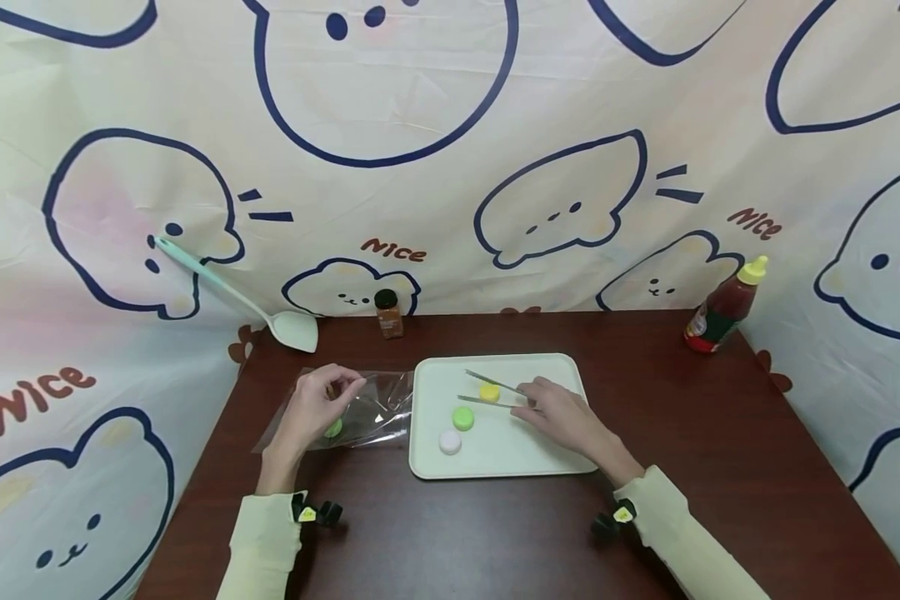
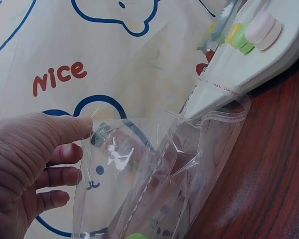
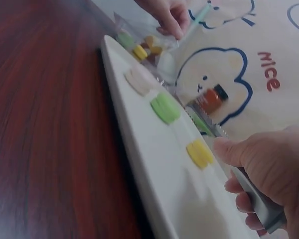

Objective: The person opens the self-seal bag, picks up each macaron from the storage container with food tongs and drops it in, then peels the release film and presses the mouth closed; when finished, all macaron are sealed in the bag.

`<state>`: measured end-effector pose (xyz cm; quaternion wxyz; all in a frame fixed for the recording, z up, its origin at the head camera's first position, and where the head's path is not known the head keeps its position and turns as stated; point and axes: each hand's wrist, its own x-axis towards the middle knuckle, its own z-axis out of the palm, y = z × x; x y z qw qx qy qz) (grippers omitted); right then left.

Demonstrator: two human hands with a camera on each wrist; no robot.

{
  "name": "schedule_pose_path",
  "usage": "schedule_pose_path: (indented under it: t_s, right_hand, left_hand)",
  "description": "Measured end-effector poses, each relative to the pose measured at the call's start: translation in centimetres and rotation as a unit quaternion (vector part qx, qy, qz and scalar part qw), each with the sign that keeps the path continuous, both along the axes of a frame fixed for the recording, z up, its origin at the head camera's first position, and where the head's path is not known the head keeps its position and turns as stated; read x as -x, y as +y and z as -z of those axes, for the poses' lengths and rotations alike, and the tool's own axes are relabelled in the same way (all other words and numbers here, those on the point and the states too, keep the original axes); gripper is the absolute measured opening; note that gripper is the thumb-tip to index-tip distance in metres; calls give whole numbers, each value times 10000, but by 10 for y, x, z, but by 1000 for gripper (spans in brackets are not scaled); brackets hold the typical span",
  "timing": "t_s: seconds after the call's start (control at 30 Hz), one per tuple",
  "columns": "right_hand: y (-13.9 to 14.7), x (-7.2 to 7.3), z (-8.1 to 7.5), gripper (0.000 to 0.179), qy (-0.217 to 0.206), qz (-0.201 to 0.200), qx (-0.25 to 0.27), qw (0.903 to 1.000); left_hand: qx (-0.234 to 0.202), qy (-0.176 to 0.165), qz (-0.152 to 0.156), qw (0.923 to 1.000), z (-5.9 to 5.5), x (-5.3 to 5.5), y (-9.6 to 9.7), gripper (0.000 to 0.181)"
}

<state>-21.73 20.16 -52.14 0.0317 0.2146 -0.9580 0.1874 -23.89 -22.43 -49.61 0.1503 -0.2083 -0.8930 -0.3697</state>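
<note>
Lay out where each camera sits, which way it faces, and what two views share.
Head: worn on the head, facing forward and down over the tray and clear bag; left hand, right hand and sleeves show.
Left wrist: worn there, facing along the clear bag toward the tray; the left hand shows at left.
Right wrist: worn there, facing across the tray toward the clear bag; the right hand holding tongs shows at right, the left hand at top.
Shared: head and right wrist both show both hands and the tongs.
</note>
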Motion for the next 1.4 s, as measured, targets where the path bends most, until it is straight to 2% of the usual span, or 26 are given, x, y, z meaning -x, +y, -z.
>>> schedule_pose_path:
  t_s: [0.2,0.4,0.6,0.93,1.27,1.4]
  right_hand:
    - [18,-4,9,38,-116,286,-54,9995]
    - [26,-6,13,31,-166,180,-13,9997]
    - [27,-8,18,26,-184,201,6,9996]
    - [20,-13,16,31,-155,269,-200,9993]
    - [25,-13,12,35,-127,403,-217,9989]
    - [29,-12,9,32,-337,483,-157,9981]
  left_hand:
    - [67,-46,7,10000,0,-1,0,3]
    - [22,27,29,10000,-2,-2,0,3]
    - [52,-123,-35,9999,-1,-3,0,3]
    - [-1,-89,-16,10000,-2,-4,-2,3]
    - [-24,-50,12,10000,-4,-3,-1,4]
    - [-19,-61,-7,10000,-4,-2,0,3]
